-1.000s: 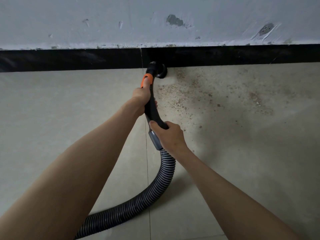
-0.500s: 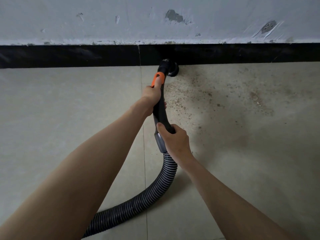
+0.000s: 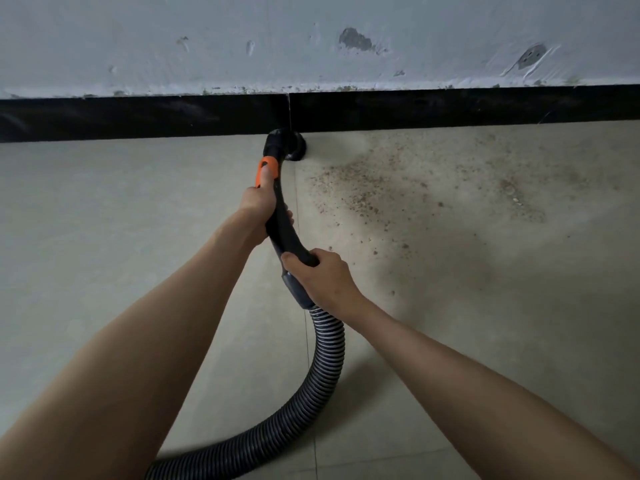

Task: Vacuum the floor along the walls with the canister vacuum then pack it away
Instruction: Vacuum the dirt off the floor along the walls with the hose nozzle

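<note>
Working: we sweep the round nozzle (image 3: pixel 289 147) along the floor where it meets the black skirting (image 3: pixel 138 116).
Left hand (image 3: pixel 258 202): fingers wrapped tight on the black handle (image 3: pixel 282 223), thumb on its orange band (image 3: pixel 268 169), nearer the skirting.
Right hand (image 3: pixel 320 275): clamped round the handle's lower end, farther from the skirting.
Hose (image 3: pixel 327 358): curls away from the skirting behind our arms.
Grit (image 3: pixel 374 188): scattered below the skirting, right of the nozzle.
Risk: lifting the nozzle off the skirting could leave grit behind; a taut hose could jerk it aside.
</note>
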Demonstrator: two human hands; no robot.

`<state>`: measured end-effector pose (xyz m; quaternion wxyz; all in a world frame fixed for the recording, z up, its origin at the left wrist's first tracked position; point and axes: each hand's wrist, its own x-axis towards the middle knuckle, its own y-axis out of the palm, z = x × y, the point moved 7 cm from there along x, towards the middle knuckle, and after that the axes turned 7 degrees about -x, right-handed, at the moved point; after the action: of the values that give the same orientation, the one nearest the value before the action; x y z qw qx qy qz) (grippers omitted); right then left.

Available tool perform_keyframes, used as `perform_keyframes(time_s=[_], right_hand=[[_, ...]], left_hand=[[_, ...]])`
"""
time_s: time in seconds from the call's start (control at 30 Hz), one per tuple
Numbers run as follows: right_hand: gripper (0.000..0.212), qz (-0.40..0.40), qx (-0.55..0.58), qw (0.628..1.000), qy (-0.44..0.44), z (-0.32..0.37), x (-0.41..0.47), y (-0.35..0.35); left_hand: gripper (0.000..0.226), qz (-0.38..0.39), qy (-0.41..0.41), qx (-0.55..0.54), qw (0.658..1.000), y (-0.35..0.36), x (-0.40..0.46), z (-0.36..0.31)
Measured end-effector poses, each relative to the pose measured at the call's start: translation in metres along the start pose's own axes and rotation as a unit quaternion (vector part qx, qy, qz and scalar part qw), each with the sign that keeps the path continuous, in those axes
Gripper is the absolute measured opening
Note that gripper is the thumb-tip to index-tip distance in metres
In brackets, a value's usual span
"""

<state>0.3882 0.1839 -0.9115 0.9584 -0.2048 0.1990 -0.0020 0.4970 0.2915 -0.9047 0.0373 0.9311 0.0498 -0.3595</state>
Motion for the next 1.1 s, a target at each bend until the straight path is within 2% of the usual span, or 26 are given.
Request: perform_keyframes(time_s=[0.23,0.4,0.67,1.1], right_hand=[[0.038,0.039,-0.077,0.996,0.000,0.004,-0.036,-0.004],[0.036,0.057,-0.052,0.996,0.040,0.016,-0.045,-0.026],[0.034,0.031,-0.025,0.997,0.068,-0.004,-0.049,-0.073],[0.039,-0.041,0.006,0.996,0.073,-0.041,-0.034,-0.101]], left_hand=[[0.054,0.013,-0.029,-0.071,0.997,-0.013,-0.029,0.028],[0.061,0.025,-0.036,-0.035,0.998,0.006,-0.041,0.017],[0.072,0.054,-0.039,-0.007,0.998,0.057,-0.054,0.021],[0.064,0.069,-0.025,0.020,0.997,0.113,-0.047,0.023]])
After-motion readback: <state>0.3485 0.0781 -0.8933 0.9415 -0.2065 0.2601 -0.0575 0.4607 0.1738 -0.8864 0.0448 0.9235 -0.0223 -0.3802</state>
